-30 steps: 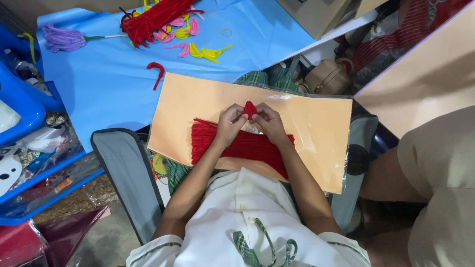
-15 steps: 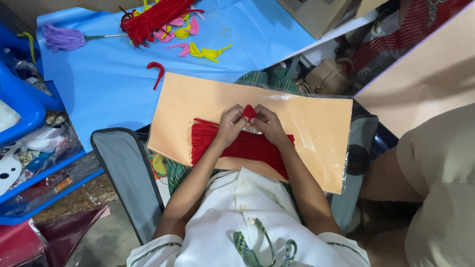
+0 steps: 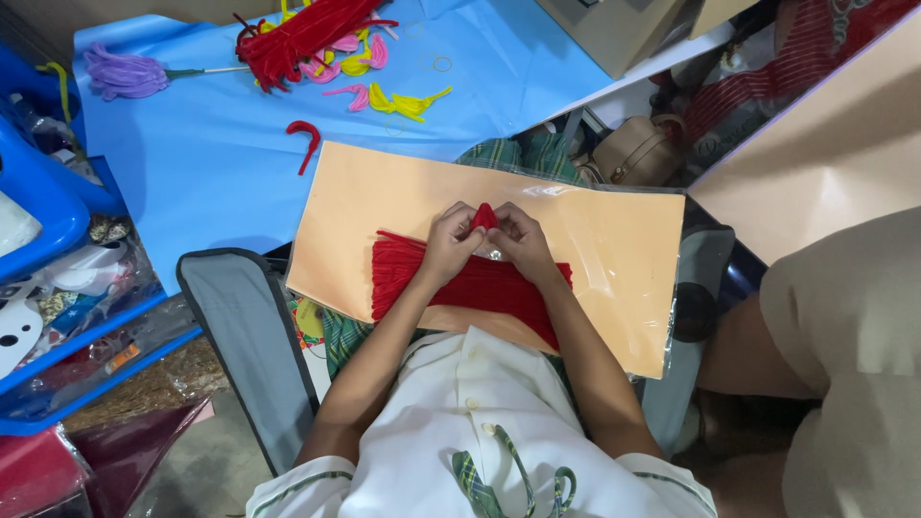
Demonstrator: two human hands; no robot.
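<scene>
My left hand (image 3: 449, 245) and my right hand (image 3: 521, 240) meet over an orange sheet (image 3: 614, 240) lying across my lap. Both pinch a small folded red pipe-cleaner piece (image 3: 484, 216) between the fingertips. Under my wrists lies a flat bundle of straight red pipe cleaners (image 3: 480, 288), spread left to right on the sheet.
A blue table (image 3: 211, 153) beyond the sheet holds a red pipe-cleaner bundle (image 3: 297, 38), a purple tassel (image 3: 120, 72), pink and yellow bent pieces (image 3: 384, 91) and one red hook (image 3: 305, 139). Blue bins (image 3: 38, 211) stand at left. Another person's tan-clothed leg (image 3: 844, 364) is at right.
My fingers have shifted slightly on the small red piece, pressing it tighter. Nothing else has moved.
</scene>
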